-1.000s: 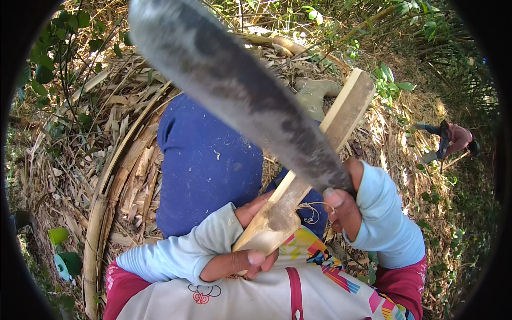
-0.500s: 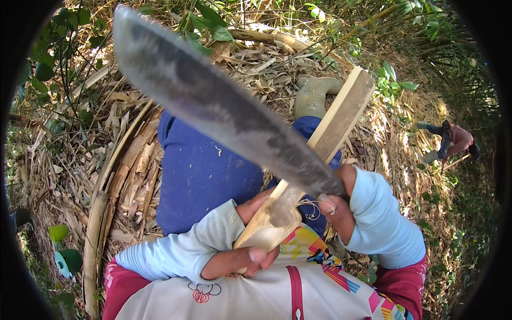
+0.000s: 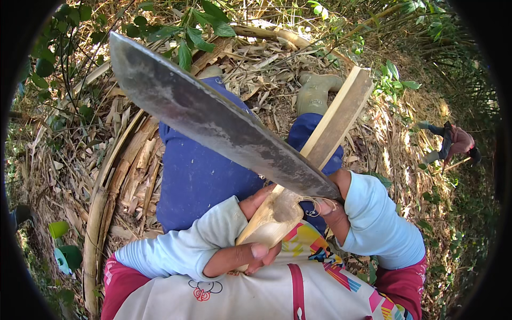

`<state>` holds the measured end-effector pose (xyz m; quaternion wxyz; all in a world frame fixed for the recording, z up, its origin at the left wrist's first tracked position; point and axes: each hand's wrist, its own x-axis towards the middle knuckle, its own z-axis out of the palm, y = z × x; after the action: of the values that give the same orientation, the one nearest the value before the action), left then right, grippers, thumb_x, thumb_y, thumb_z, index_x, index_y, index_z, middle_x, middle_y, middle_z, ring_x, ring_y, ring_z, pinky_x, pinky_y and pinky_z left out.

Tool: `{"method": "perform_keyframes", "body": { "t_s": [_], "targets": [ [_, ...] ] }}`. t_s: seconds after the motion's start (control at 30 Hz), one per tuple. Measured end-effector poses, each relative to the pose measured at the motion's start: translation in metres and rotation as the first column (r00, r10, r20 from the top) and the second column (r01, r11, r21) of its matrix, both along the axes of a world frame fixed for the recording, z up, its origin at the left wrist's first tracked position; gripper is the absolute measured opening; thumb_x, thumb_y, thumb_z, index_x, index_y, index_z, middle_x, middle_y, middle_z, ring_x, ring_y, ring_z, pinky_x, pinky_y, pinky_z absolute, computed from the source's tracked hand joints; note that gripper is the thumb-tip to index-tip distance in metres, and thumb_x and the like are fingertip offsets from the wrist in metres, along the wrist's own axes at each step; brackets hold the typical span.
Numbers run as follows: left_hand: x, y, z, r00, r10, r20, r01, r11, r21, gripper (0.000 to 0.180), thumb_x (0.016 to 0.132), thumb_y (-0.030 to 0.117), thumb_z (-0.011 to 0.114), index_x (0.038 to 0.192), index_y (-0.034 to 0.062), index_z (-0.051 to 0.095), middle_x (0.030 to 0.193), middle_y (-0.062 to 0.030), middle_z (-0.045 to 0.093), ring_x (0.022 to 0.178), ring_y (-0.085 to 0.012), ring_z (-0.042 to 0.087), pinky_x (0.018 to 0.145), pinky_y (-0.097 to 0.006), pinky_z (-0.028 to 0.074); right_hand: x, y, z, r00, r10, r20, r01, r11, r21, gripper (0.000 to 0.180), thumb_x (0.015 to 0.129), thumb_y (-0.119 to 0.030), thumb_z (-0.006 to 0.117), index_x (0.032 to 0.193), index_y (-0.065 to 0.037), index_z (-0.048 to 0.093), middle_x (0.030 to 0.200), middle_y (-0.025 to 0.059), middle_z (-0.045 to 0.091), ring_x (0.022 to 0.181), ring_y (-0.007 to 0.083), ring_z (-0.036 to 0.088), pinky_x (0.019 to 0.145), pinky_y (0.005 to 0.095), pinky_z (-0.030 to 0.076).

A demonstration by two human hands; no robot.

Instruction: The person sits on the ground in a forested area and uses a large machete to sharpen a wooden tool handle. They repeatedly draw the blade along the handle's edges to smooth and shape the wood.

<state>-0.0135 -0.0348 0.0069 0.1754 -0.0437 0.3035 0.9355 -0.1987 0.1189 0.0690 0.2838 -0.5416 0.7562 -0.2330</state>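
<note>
White cloth, printed with multicoloured shapes and divided by a magenta strip: one upper garment (image 3: 240, 298), worn nearest the camera, with magenta upper sleeves. One left hand (image 3: 237, 258), light-blue sleeve at its wrist, closed around the near end of a pale, straight-sided length of split bamboo (image 3: 338, 120); the thumb is laid along the near side and part of the hand is hidden beneath. The bamboo is held slantwise over the lap, its hollowed, wider end near the garment, its plain end pointed away to the upper right. One right hand (image 3: 338, 218), sleeved likewise, curled tight at the root of a broad, dark-mottled steel machete blade (image 3: 213, 125); the handle is concealed in the grip. The blade is seen crossed over the bamboo, tip to the upper left; whether the two are touching cannot be told. Thin, curled pale fibres (image 3: 314, 205) are seen beside the right thumb. Beneath the blade, one pair of dark-blue trousers (image 3: 197, 181); beyond them, an olive-coloured boot (image 3: 312, 98). At left, a long, curved tan stalk (image 3: 96, 229) is laid on dry, straw-coloured leaf litter (image 3: 266, 69). Farther off at right, a stooped person in a pinkish top (image 3: 460, 141) is seen.
</note>
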Motion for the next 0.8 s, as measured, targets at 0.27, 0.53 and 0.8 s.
{"method": "perform_keyframes", "body": {
  "t_s": [0.27, 0.53, 0.8],
  "targets": [
    [0.001, 0.001, -0.001, 1.000, -0.021, 0.015, 0.021, 0.999, -0.024, 0.085, 0.095, 0.027, 0.060, 0.154, 0.0122, 0.001, 0.077, -0.0006, 0.051, 0.062, -0.0081, 0.048, 0.056, -0.023, 0.040, 0.000, -0.001, 0.005, 1.000, 0.013, -0.007, -0.013, 0.999, 0.044, 0.018, 0.091, -0.015, 0.062, 0.082, -0.004, 0.051, 0.060, 0.0119, 0.045, 0.050, 0.0304, 0.050, 0.046, 0.0381, 0.038],
    [-0.001, 0.003, -0.001, 1.000, -0.009, 0.018, 0.010, 0.999, -0.031, 0.087, 0.094, 0.028, 0.061, 0.154, 0.0130, 0.000, 0.076, 0.0003, 0.050, 0.061, -0.0074, 0.047, 0.056, -0.022, 0.040, 0.000, -0.001, 0.009, 0.999, -0.017, 0.043, 0.016, 1.000, 0.023, 0.011, 0.091, -0.012, 0.061, 0.086, -0.004, 0.056, 0.062, 0.0113, 0.050, 0.053, 0.0295, 0.054, 0.049, 0.0375, 0.042],
    [0.003, 0.005, 0.000, 0.999, -0.009, 0.047, 0.010, 1.000, -0.028, 0.087, 0.093, 0.029, 0.062, 0.154, 0.0127, 0.002, 0.075, 0.0008, 0.050, 0.061, -0.0072, 0.047, 0.056, -0.022, 0.040, -0.002, 0.001, 0.006, 0.997, 0.046, 0.069, -0.049, 0.998, 0.035, 0.013, 0.093, -0.014, 0.060, 0.086, -0.004, 0.055, 0.063, 0.0111, 0.049, 0.053, 0.0289, 0.053, 0.049, 0.0370, 0.042]
  ]
}}
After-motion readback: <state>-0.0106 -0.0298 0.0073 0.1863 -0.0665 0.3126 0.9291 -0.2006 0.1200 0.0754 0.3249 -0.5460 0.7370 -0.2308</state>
